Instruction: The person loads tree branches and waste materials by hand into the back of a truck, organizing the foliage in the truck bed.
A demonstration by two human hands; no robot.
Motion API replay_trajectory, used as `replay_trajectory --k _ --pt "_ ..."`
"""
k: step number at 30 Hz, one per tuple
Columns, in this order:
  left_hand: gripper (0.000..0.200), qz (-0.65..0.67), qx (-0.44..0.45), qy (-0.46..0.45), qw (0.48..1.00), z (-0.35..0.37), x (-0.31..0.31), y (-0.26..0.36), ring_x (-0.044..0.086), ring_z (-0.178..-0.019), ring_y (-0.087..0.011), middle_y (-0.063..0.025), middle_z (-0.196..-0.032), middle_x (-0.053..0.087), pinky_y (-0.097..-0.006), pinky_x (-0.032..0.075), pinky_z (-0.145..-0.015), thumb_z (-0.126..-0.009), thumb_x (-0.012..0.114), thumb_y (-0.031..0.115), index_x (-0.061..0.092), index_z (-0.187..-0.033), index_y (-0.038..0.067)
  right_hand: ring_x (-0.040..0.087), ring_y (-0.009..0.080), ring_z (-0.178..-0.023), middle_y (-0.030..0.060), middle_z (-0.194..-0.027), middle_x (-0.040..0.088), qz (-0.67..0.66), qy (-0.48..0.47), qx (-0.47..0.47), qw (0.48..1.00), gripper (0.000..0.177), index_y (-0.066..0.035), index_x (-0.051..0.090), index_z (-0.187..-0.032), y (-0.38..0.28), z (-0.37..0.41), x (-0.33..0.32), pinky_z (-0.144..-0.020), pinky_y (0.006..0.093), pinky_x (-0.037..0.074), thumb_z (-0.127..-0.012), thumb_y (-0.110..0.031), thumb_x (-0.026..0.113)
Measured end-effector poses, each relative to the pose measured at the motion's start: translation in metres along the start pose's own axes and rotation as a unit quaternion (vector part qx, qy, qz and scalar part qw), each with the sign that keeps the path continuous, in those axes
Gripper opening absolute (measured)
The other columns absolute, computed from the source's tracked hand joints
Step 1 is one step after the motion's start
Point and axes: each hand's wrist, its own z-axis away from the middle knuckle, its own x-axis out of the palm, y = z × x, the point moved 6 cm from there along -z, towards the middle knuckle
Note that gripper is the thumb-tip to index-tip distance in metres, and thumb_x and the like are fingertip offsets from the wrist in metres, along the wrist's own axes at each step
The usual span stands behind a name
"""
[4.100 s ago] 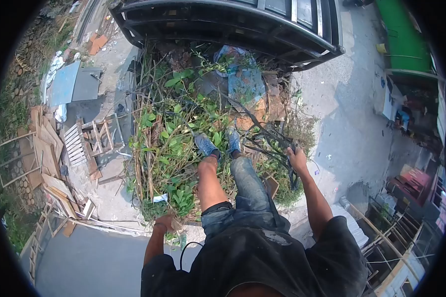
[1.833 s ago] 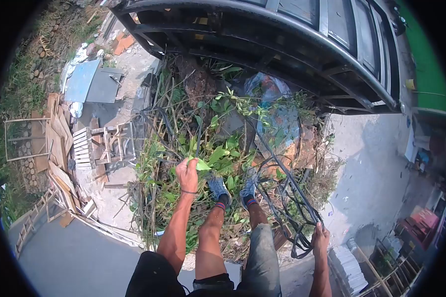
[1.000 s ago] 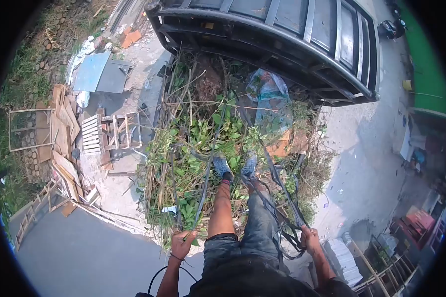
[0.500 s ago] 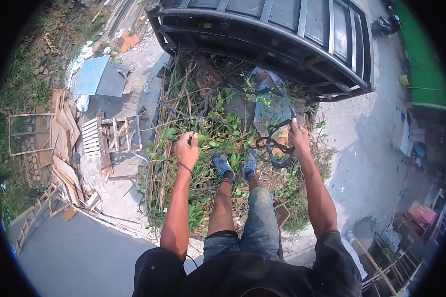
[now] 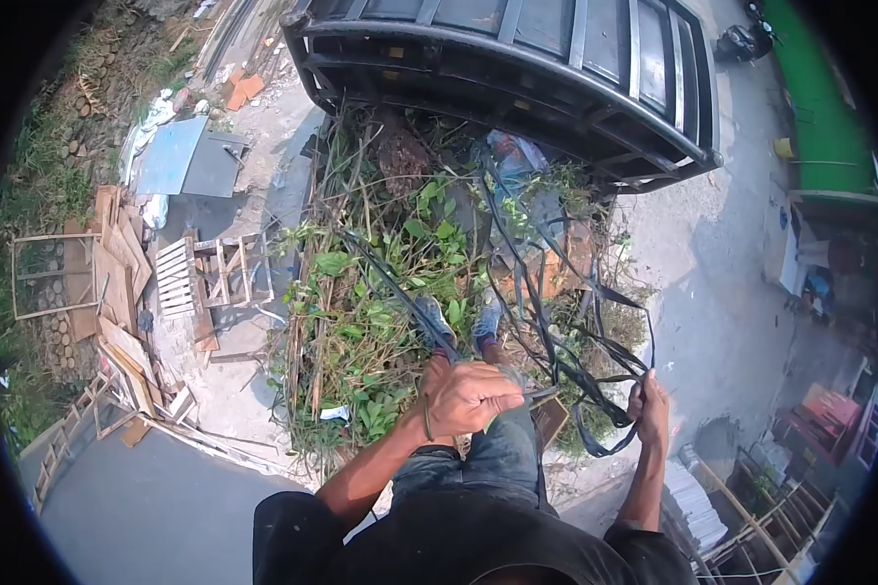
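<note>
Both left hand [image 5: 473, 398] and right hand [image 5: 651, 408] grip black, flat, loosely looped straps [image 5: 595, 392].

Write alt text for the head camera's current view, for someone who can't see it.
Seen from above, a person's left hand and right hand grip long black straps over a pile of leafy branches, where their shoes rest. A black metal frame rises beyond the pile; scrap wood lies to the left.
</note>
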Motion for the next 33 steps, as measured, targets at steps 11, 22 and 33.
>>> replay_trajectory --k 11,22,33 --pt "0.016 0.369 0.027 -0.251 0.894 0.048 0.199 0.094 0.062 -0.069 -0.0287 -0.0133 -0.074 0.063 -0.0371 0.047 -0.064 -0.087 0.064 0.015 0.064 -0.084 -0.001 0.055 0.0134 -0.064 0.0066 -0.08 0.056 -0.033 -0.485 0.3 0.821 0.036 0.0 0.052 -0.118 0.011 0.081 0.287 -0.052 0.0225 0.045 -0.099 -0.03 0.044" --pt "0.025 -0.164 0.061 0.233 0.957 0.006 -0.049 0.067 0.063 -0.096 -0.0274 -0.016 -0.106 0.064 -0.0343 0.05 -0.082 -0.082 0.065 0.012 0.066 -0.103 -0.001 0.019 0.0069 -0.044 -0.0048 -0.056 0.023 -0.477 -0.218 -0.161 0.836 0.019 -0.004 0.05 -0.086 -0.041 0.1 -0.039 -0.036 0.0249 0.017 -0.096 -0.019 0.042" --pt "0.056 -0.395 -0.3 0.006 0.868 0.07 -0.067 -0.207 0.053 -0.109 -0.041 -0.0232 -0.121 0.052 -0.0466 0.044 -0.094 -0.078 0.061 0.015 0.047 -0.132 0.011 0.02 0.0091 -0.044 -0.002 -0.055 0.023 -0.575 0.12 -0.193 0.786 0.016 -0.002 0.049 -0.084 0.118 0.141 -0.252 -0.041 0.0248 0.019 -0.092 -0.01 0.038"
